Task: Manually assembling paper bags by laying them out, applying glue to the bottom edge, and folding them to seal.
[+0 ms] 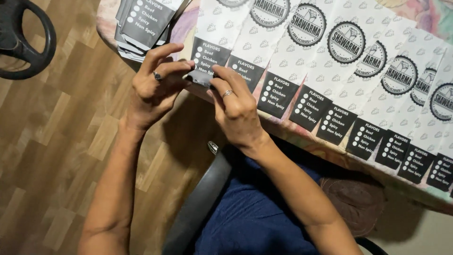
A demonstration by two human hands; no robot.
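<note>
Several white paper sleeves with round black emblems and black printed ends lie overlapped in a row along the table edge (302, 137). My left hand (153, 87) and my right hand (236, 106) both pinch the black bottom end of the leftmost sleeve (211, 45), fingertips meeting at its lower edge over the table's rim. Each hand wears a ring. The folded part under my fingers is hidden.
A stack of the same sleeves (144, 23) sits at the table's far left corner. A black round stool or wheel (23, 40) stands on the wooden floor at the upper left. I sit on a dark chair (198, 208); a brown cushion (354, 203) lies under the table.
</note>
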